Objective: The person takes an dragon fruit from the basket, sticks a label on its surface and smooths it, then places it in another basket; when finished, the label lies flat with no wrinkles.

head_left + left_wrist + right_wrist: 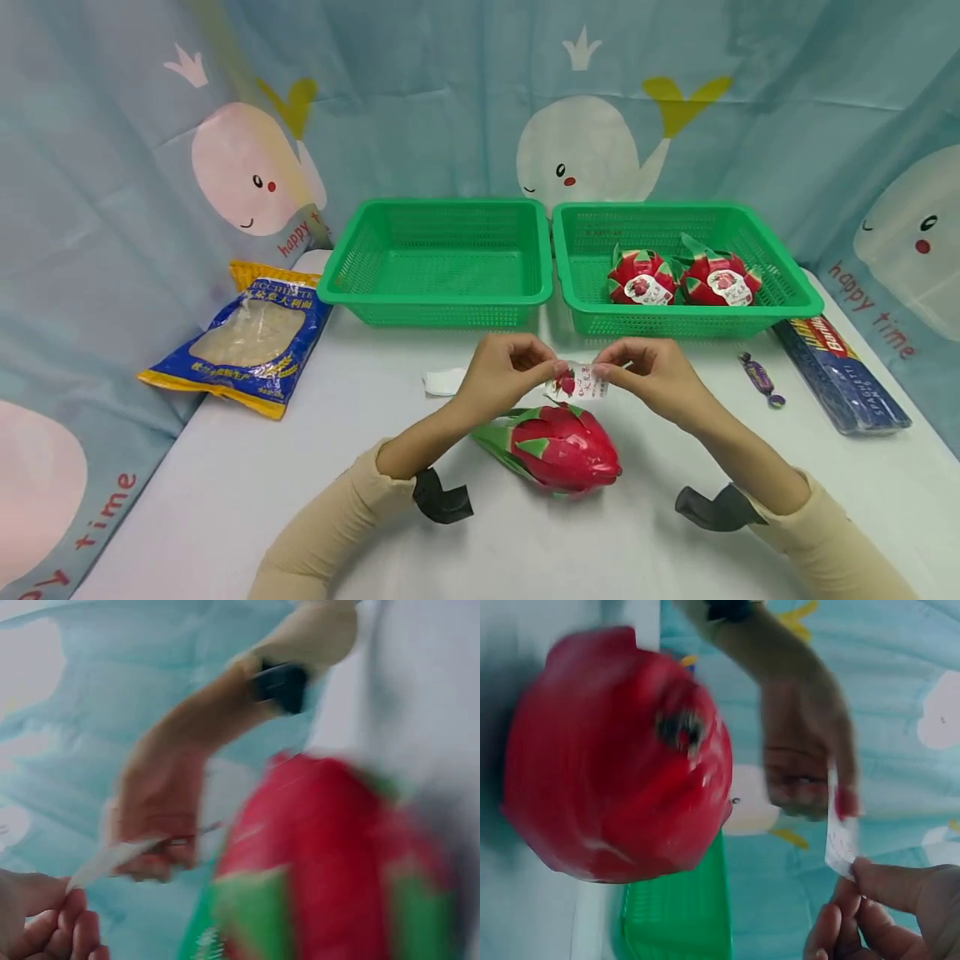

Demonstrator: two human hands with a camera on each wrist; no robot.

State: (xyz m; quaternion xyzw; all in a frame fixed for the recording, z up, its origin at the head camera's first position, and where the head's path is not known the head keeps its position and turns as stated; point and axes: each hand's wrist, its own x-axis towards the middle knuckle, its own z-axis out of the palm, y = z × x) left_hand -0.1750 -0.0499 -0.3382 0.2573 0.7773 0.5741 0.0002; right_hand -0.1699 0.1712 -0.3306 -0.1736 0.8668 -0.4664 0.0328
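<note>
A small printed sticker with a dragon fruit picture is stretched between both hands. My left hand pinches its left end between thumb and fingers, and my right hand pinches the right end. Below and a little nearer lies a red dragon fruit on its side, its green leafy end pointing left. The right wrist view shows the sticker nearly edge-on, held up beside the dragon fruit. In the left wrist view the fruit is blurred in the foreground.
At the back stand two green baskets; the left basket is bare inside, while the right basket holds two labelled dragon fruits. A white paper piece lies by the left hand. A pasta bag, wrapped candy and spaghetti pack lie around.
</note>
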